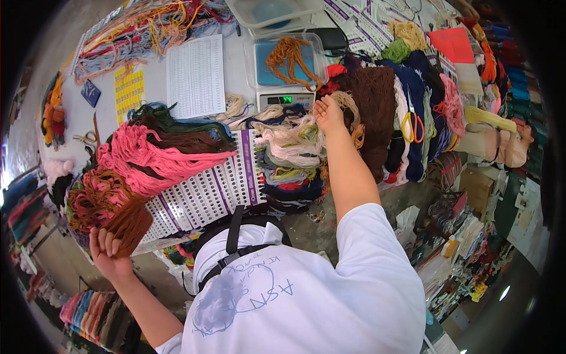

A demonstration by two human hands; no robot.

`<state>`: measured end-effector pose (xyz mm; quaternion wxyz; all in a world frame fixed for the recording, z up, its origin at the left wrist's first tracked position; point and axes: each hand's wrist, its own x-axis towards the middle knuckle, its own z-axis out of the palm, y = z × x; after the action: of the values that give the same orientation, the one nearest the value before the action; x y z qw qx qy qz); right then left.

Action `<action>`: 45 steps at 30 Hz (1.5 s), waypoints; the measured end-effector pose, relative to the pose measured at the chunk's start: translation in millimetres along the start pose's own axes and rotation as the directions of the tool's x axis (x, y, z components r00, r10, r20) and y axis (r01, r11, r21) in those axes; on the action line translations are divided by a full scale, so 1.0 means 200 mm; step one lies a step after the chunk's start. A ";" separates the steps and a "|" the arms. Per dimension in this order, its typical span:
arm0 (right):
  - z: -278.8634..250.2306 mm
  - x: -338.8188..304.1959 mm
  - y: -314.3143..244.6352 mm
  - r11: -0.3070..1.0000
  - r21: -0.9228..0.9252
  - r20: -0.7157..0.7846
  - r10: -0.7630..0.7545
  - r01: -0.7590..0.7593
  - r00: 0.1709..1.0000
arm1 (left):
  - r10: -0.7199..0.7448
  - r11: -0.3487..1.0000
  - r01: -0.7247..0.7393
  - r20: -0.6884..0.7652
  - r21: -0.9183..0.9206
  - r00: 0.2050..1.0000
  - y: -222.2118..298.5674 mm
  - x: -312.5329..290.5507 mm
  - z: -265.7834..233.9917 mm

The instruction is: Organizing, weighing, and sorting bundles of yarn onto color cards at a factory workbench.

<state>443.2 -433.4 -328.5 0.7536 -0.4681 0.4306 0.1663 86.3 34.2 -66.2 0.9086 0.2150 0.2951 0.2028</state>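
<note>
My left hand (112, 251) is closed around the end of a rust-brown yarn hank (132, 224) at the table's near left edge. Next to it lie more brown yarn (109, 189) and a big pink hank (159, 154). My right hand (329, 115) has its fingers curled just in front of a digital scale (285, 99); whether anything is in them is hidden. On the scale sits a clear plastic tub (255, 65) with a small orange-brown yarn bundle (292, 56), one end hanging over the rim. Tan yarn (349, 106) lies beside my right hand.
Dark brown hanks (374, 112) and scissors (413, 125) with yellow-orange handles lie to the right. Punched cards (218, 183) cover the near edge. Farther back are a printed sheet (196, 76), a yellow label sheet (129, 93) and tangled yarn (141, 35). Another person (495, 143) is at the far right.
</note>
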 end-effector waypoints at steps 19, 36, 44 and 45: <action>0.14 0.08 -0.02 0.982 -0.173 -0.006 -0.079 0.076 0.997 | -0.020 0.999 0.014 -0.196 -0.035 0.980 -0.14 -0.02 -0.14; 0.67 -1.96 0.61 0.653 -0.443 0.882 0.195 0.615 0.428 | -0.303 0.857 0.126 0.292 0.499 0.907 -0.42 -0.21 0.10; 0.61 -2.34 0.73 0.588 -0.611 0.780 0.337 0.530 0.526 | -0.100 0.967 0.017 0.315 0.256 0.944 -0.19 -0.39 0.05; 0.61 -2.37 0.74 0.610 -0.629 0.762 0.357 0.483 0.541 | -0.090 0.970 0.012 0.314 0.243 0.945 -0.17 -0.41 0.05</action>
<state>134.4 -182.7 -7.8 0.5789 -0.6256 -0.1252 0.5077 40.2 -37.9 -39.3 0.9172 0.3449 0.1702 0.1042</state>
